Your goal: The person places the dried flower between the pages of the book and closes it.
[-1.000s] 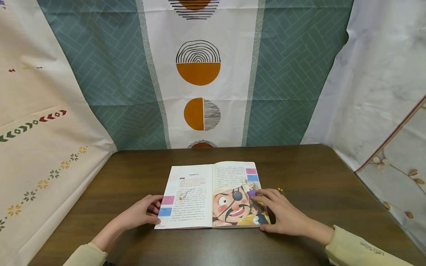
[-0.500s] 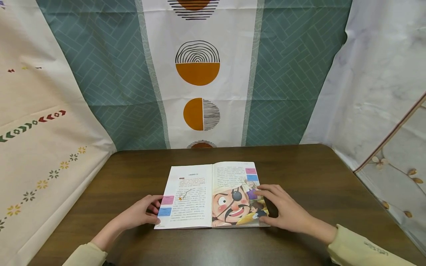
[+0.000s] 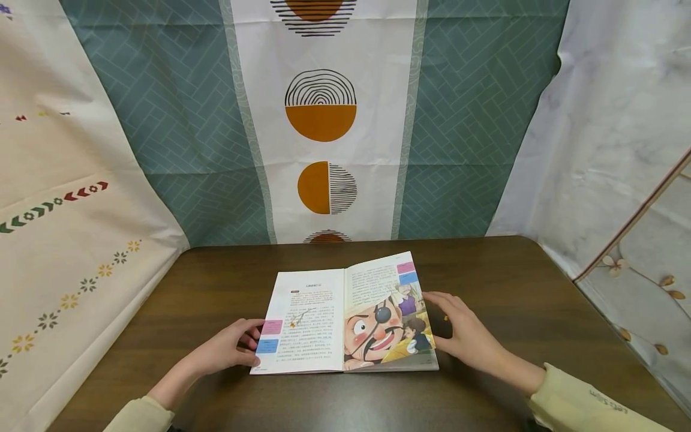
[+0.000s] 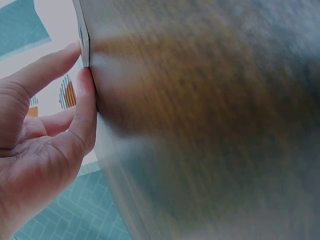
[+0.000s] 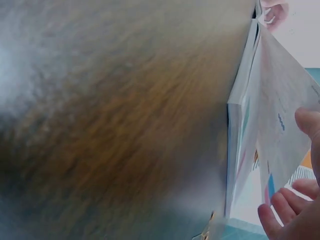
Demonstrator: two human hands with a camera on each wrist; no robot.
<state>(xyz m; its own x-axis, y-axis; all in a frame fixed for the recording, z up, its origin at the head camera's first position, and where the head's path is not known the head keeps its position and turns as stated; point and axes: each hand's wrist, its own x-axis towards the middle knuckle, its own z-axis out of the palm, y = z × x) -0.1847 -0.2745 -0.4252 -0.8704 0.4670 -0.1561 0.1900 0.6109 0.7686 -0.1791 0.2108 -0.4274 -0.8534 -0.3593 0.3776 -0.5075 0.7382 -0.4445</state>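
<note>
An open book [image 3: 310, 348] lies on the brown table, with text on the left page and a cartoon pirate face on the right page [image 3: 372, 336]. That right page is raised off the pages below and tilts up along its outer edge. My left hand [image 3: 229, 345] pinches the book's left edge; in the left wrist view the thumb and a finger meet at the edge of the book [image 4: 85, 45]. My right hand [image 3: 469, 333] is at the raised page's outer edge, fingers loosely spread. In the right wrist view the thumb touches the page's underside [image 5: 285, 115].
The wooden table [image 3: 227, 282] surrounds the book. A patterned cloth [image 3: 475, 150] hangs behind it, with light-coloured cloths at both sides. A small yellow item [image 3: 445, 318] shows beside my right hand.
My right hand has shifted slightly away from the book and up, and the right page has risen, showing pages beneath at its lower corner. My left hand has stayed at the left edge.
</note>
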